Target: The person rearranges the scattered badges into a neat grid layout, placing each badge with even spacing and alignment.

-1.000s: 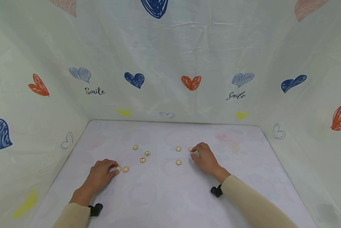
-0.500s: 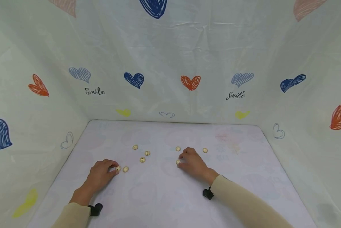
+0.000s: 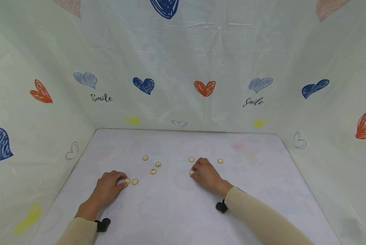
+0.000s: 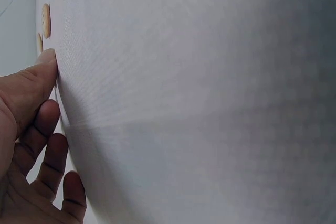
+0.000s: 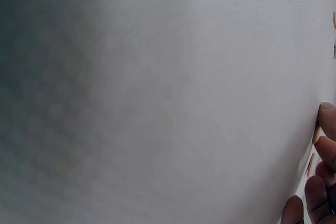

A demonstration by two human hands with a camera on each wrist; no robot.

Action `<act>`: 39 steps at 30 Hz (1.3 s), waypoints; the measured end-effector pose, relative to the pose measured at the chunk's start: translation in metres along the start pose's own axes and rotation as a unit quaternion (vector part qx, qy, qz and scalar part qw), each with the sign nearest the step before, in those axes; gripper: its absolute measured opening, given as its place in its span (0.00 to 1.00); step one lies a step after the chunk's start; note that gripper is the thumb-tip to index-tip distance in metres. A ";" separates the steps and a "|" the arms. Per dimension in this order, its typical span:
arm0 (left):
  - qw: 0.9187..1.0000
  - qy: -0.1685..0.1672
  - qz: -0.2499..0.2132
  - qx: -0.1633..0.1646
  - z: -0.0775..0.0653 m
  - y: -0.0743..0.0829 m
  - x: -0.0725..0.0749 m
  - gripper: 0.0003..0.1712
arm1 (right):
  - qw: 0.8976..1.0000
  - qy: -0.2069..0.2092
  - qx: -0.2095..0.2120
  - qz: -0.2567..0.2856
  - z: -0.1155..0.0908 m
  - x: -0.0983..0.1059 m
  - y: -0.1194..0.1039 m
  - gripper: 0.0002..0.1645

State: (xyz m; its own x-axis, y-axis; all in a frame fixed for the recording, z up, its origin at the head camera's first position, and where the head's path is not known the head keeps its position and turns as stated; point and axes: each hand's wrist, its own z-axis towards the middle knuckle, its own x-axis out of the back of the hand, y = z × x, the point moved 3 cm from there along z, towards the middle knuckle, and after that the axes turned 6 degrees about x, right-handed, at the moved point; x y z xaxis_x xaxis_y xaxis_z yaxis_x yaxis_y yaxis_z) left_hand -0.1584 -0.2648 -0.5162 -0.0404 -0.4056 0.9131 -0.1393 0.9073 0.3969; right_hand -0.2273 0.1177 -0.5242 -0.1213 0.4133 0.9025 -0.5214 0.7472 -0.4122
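Small round pale wooden discs with dark marks lie on the white table [image 3: 170,211]. In the head view my left hand [image 3: 107,187] pinches one disc [image 3: 127,181] at the left, with another disc [image 3: 135,181] just right of it. My right hand [image 3: 207,175] grips a disc [image 3: 191,173] between thumb and finger; the right wrist view shows that disc [image 5: 317,132] edge-on. One disc [image 3: 191,159] lies beyond these fingers, and one [image 3: 220,161] lies to the right. The left wrist view shows the thumb [image 4: 46,61] at the table, its held disc mostly hidden.
Between the hands lie three more discs, one at the back [image 3: 145,158], one in the middle [image 3: 158,164] and one nearer [image 3: 153,171]. A white curtain [image 3: 177,54] printed with hearts encloses the table's back and sides.
My right hand has let go of a disc farther right, moved left and taken hold of the nearer disc, which has shifted slightly away from me. The left hand stays still.
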 end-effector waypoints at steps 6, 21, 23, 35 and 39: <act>1.000 -0.002 0.000 0.002 0.000 -0.003 -0.002 0.15 | 1.000 -0.006 -0.005 0.007 0.001 0.001 -0.002 0.11; 1.000 0.010 -0.005 -0.004 0.000 -0.004 -0.001 0.14 | 0.997 0.062 -0.041 0.006 0.006 0.054 0.021 0.13; 1.000 0.012 -0.004 -0.006 0.000 -0.004 -0.001 0.14 | 0.997 0.067 -0.035 -0.003 0.007 0.055 0.022 0.14; 1.000 0.017 -0.001 -0.015 0.000 -0.002 0.000 0.14 | 0.996 0.066 0.050 -0.042 0.041 0.033 -0.021 0.17; 1.000 0.016 -0.002 -0.015 0.000 -0.002 0.000 0.14 | 0.992 0.047 0.077 -0.084 0.058 0.025 -0.044 0.19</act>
State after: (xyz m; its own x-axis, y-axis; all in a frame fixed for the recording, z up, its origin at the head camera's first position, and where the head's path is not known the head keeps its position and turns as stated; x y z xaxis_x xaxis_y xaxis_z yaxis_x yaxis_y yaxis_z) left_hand -0.1581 -0.2666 -0.5166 -0.0074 -0.4064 0.9137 -0.1099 0.9085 0.4032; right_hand -0.2567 0.0646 -0.4762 0.0538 0.3407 0.9386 -0.6516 0.7243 -0.2255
